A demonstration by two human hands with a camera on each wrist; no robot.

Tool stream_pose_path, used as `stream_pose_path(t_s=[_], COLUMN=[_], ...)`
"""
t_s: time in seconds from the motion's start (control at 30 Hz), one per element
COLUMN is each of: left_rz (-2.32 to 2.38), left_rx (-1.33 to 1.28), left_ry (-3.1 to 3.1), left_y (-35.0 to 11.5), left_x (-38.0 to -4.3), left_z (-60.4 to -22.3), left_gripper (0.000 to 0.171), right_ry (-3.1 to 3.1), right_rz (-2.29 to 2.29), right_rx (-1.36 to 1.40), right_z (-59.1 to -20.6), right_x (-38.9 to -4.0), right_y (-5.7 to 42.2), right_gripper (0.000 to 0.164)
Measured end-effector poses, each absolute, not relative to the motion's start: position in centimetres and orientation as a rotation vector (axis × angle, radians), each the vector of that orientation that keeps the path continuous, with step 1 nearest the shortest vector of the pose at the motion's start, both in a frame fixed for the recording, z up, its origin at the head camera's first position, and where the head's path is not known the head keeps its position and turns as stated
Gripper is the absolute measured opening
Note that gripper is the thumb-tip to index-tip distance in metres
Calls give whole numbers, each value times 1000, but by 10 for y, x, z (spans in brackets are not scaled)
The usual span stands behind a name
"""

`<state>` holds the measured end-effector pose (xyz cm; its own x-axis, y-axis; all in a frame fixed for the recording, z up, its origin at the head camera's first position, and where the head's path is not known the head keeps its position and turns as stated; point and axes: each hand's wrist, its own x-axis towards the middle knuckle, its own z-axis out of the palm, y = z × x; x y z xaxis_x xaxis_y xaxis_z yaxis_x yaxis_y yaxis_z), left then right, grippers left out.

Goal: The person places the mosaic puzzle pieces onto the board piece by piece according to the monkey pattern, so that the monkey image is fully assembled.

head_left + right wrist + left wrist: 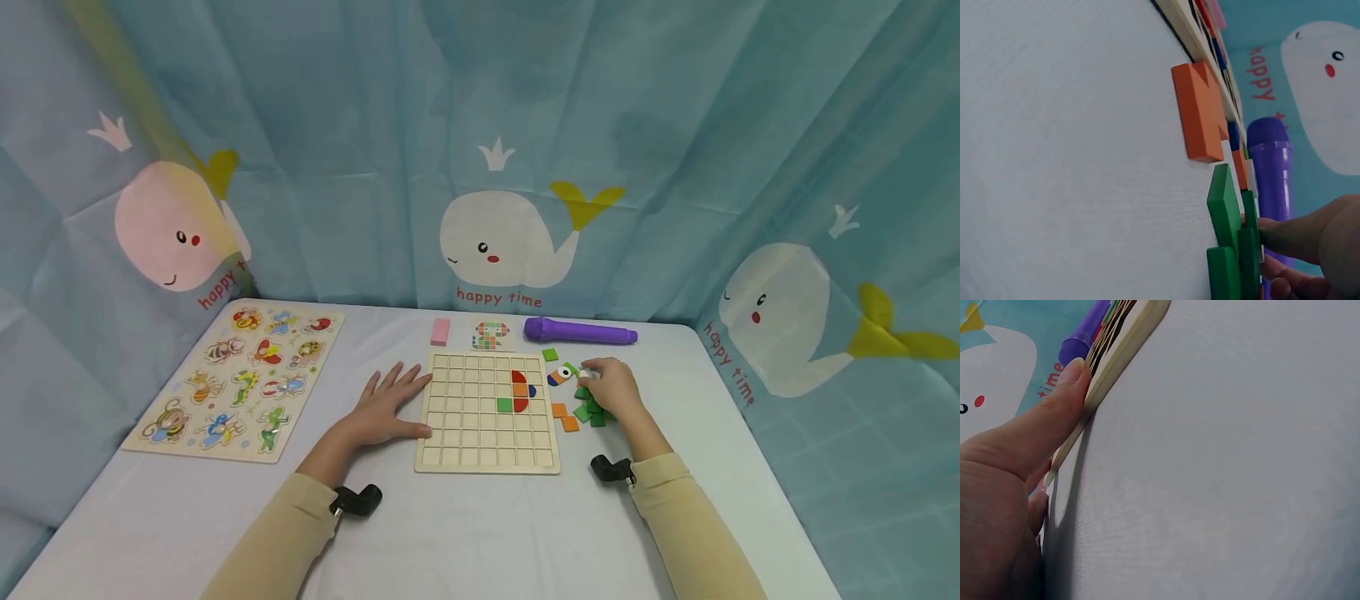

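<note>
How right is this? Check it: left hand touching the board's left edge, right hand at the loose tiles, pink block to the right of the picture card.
The pink block is the mistake: the head view shows it to the left of the picture card. The rest stands: the left hand touches the left edge of the board, the right hand is at the loose tiles.

"happy time" (498, 297) on blue curtain (345, 233)
</note>
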<state>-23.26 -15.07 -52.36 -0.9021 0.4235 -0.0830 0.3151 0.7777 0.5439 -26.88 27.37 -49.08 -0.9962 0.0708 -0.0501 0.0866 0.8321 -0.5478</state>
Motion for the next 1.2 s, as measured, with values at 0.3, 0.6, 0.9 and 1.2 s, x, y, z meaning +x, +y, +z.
stream_pose_path(t_s=[0.3, 0.6, 0.9, 1.2], left_rz=[790, 789, 777, 787], left_rx=[581, 579, 569, 588], left_ry=[2774, 2772, 2785, 2779], left_y=[-150, -150, -154, -152], left_x=[-233, -232, -231, -234], left_z=[-525, -522, -524, -526], left_gripper=[106, 106, 106, 106], right_ry=[3011, 3015, 2901, 2835], right_rz=[-894, -980, -1103, -1091], right_rx=[136, 58, -87, -136], right_z=[-491, -483, -480, -484], right_x=[-266, -262, -261, -261], right_y=[273, 263, 243, 221], right_gripper=[33, 30, 29, 22])
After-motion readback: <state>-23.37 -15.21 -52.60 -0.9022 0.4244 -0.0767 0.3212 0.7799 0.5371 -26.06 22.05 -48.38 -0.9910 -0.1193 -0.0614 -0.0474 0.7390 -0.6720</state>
